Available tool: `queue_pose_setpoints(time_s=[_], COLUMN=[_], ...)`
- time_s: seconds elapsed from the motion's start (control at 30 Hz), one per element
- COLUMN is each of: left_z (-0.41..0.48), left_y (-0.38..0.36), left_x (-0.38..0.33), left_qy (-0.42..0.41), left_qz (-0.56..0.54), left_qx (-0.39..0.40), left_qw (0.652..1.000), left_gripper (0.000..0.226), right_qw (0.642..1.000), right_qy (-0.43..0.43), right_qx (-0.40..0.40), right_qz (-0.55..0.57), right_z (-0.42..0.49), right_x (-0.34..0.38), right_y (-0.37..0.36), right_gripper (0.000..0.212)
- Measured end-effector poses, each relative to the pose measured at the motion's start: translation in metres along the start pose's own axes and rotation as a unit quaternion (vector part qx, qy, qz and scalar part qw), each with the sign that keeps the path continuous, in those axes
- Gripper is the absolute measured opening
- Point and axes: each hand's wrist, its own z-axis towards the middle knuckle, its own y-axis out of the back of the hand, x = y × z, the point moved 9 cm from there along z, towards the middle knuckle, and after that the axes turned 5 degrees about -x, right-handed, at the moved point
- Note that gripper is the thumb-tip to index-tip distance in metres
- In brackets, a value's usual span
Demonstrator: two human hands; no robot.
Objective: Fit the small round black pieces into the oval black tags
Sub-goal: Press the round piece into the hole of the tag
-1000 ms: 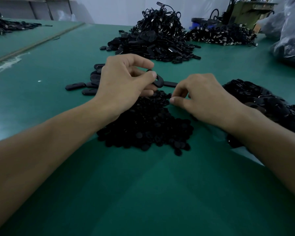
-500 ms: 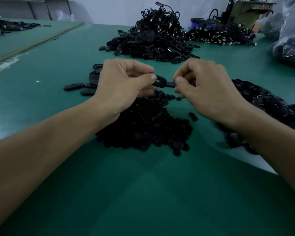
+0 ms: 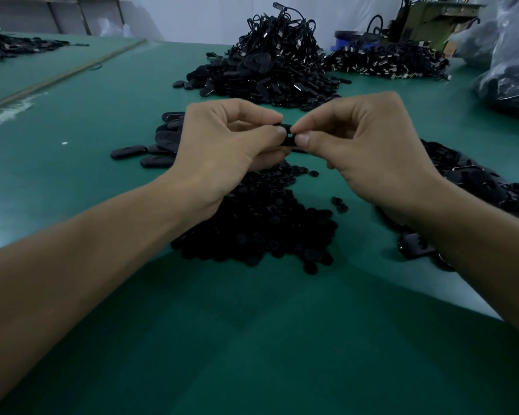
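Closest is the flat green table top, and two bare arms reach out over it. A little farther on lies a big heap of small round black plastic pieces. A few loose ones sit just beside it on the right.

Above that heap, both hands meet in the air. The left hand and the right hand each have their fingers curled, and the thumb and first finger of each pinch one oval black plastic tag. The thumb tips nearly touch. A tiny pale dot shows on the tag between them. I think a round piece is being pushed in right now, but the fingers hide it, so I cannot tell if it is in.

Behind the left hand, a small bunch of flat oval black tags lies on the table. These may be the done ones. To the right is a dark heap of more black tags, likely waiting. With so many round pieces left, the job looks far from over.

Farther back sits a tall pile of black tags with cords, then a long pile of black cords with shiny ends, and a clear plastic bag.

I can read no words or labels anywhere.
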Motion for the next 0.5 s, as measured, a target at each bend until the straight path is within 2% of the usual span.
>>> queue_pose_setpoints(time_s=[0.2,0.5], left_z=[-0.0018,-0.0038], left_y=[-0.0072,-0.0088], left_x=[-0.0015,-0.0072], left_qy=[0.004,-0.040], left_qz=[-0.029,0.009], left_qx=[0.014,0.036], left_qw=[0.999,0.999], left_gripper=[0.014,0.016], right_qw=[1.000,1.000], right_qy=[-0.009,-0.004], right_qx=[-0.024,-0.013], right_qz=[0.011,-0.015], right_z=[0.0010,0.0002], right_x=[0.0003,0.0018], right_y=[0.0058,0.0075], right_gripper=[0.009,0.029])
